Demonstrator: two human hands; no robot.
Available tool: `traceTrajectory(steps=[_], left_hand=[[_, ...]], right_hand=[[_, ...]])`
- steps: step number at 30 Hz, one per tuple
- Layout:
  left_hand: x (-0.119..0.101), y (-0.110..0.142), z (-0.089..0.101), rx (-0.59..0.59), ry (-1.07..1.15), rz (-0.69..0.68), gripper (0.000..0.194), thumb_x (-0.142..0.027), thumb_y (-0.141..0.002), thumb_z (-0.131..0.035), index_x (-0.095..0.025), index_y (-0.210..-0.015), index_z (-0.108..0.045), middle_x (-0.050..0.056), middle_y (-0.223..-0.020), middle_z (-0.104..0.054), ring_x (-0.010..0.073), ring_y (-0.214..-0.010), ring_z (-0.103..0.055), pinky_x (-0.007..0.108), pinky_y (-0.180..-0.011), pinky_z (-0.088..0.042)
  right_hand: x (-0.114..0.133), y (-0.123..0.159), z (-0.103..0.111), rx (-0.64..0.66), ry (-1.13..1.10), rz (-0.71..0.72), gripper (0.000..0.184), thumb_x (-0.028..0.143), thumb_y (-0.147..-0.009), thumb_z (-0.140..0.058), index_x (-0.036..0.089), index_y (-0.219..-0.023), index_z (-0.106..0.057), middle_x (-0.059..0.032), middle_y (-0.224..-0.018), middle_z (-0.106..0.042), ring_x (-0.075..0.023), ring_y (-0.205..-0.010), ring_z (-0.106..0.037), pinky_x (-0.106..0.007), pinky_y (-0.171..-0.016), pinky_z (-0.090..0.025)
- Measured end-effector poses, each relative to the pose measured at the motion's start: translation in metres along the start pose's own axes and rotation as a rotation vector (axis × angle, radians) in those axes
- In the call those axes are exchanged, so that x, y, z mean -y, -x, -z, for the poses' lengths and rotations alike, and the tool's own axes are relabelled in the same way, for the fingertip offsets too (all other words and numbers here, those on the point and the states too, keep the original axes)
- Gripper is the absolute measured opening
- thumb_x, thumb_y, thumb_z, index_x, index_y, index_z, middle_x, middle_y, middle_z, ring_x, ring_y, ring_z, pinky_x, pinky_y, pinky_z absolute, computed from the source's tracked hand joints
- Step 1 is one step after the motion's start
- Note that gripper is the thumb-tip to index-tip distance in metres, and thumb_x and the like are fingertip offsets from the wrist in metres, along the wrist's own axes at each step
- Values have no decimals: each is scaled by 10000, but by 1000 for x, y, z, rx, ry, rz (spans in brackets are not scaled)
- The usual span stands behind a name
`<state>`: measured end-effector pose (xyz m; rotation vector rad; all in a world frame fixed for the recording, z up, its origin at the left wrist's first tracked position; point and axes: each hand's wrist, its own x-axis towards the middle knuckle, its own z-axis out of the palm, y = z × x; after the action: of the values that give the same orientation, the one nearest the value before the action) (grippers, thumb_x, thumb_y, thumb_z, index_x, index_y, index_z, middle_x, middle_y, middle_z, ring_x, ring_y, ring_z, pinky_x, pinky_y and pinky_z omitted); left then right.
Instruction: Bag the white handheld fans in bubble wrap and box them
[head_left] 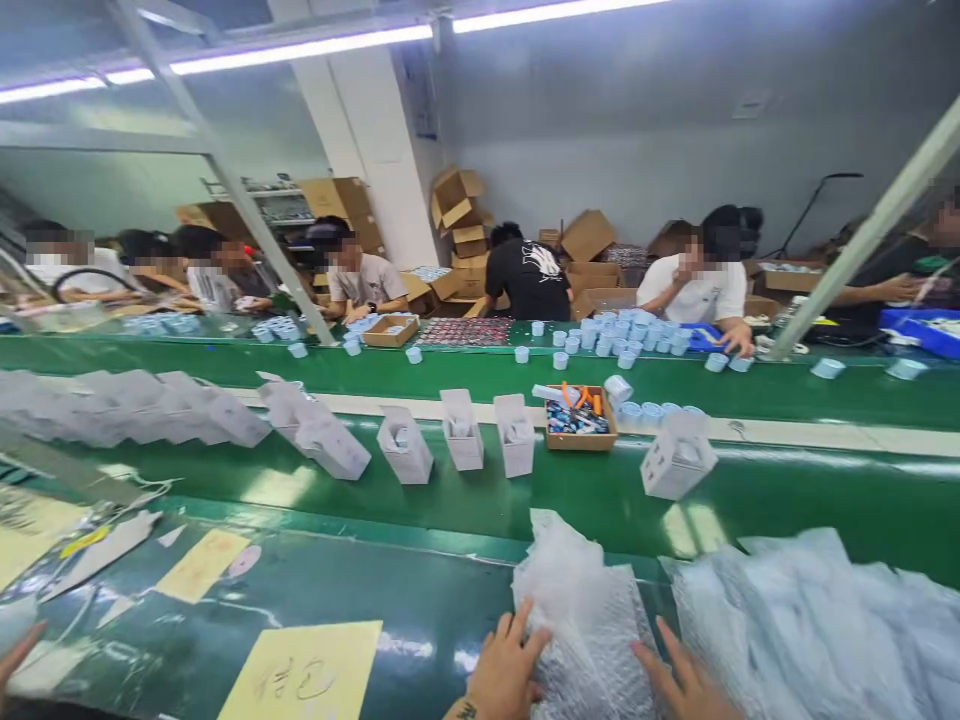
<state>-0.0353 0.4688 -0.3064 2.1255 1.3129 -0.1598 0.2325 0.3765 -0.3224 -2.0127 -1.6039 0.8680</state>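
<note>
My left hand (506, 668) lies at the bottom edge with its fingers spread flat on a crumpled sheet of bubble wrap (581, 600) on the green workbench (420, 600). My right hand (686, 680) rests on the right side of the same sheet, fingers stretched out. Neither hand grips anything. A bigger heap of bubble wrap bags (817, 620) lies just to the right of my right hand.
White product boxes (461, 430) ride the green conveyor (600, 490) beyond the bench, with a cardboard tray of tools (579, 418) and pale blue cups (637, 335). Yellow paper notes (307, 672) lie at left. Several people work on the far side. Someone's fingertip (19, 650) shows at bottom left.
</note>
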Motion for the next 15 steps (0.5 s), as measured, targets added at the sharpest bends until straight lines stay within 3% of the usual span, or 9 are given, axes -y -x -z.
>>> traceTrajectory(steps=[2,4,6,8,11,13,15], left_hand=[[-5,9,1,21,-98,84,799,5,-615,-601,-339,-1331,-515,63,-1579,-221,332,-1383,-329,511,-1032,-379],[-4,20,1,-15,-100,193,772,-49,-686,-561,-295,-1406,-435,79,-1594,-151,306,-1433,-228,473,-1079,-333],[-5,30,-6,-65,-75,274,748,-207,-759,-569,-202,-1470,-334,135,-1595,-102,307,-1450,-172,442,-1126,-261],[-6,37,-19,-41,-77,347,861,-326,-721,-623,-158,-1490,-275,164,-1592,-80,331,-1452,-147,451,-1148,-204],[-5,42,-38,28,-100,401,972,-270,-593,-669,-214,-1486,-290,117,-1596,-118,343,-1450,-141,504,-1150,-159],[-1,42,-47,-17,-66,398,951,-233,-578,-635,-226,-1475,-320,102,-1584,-190,335,-1437,-196,496,-1147,-175],[7,40,-54,-119,44,357,891,-208,-594,-589,-188,-1456,-360,122,-1536,-310,309,-1399,-299,421,-1139,-232]], right_hand=[[-10,9,-34,-38,-46,56,471,204,-684,-682,351,-1131,-694,-86,-1354,-570,-402,-1299,-439,-637,-1055,-338],[-8,7,-53,56,-27,123,509,225,-687,-708,355,-1177,-669,-88,-1369,-558,-413,-1298,-434,-628,-1038,-368],[0,1,-52,188,42,225,599,208,-671,-722,318,-1251,-622,-111,-1422,-501,-414,-1302,-428,-580,-1033,-401],[6,0,-35,226,103,380,577,189,-697,-700,268,-1262,-607,-131,-1447,-468,-386,-1304,-437,-510,-1037,-428],[-2,6,-4,-54,152,485,302,224,-848,-574,229,-1142,-642,-141,-1286,-595,-318,-1209,-540,-464,-1009,-463],[-18,11,6,-313,203,343,280,317,-895,-529,189,-1129,-615,-169,-1164,-615,-331,-1125,-577,-497,-955,-489],[-34,11,5,-417,247,168,397,384,-877,-547,153,-1200,-557,-201,-1177,-565,-366,-1108,-569,-521,-908,-502]])
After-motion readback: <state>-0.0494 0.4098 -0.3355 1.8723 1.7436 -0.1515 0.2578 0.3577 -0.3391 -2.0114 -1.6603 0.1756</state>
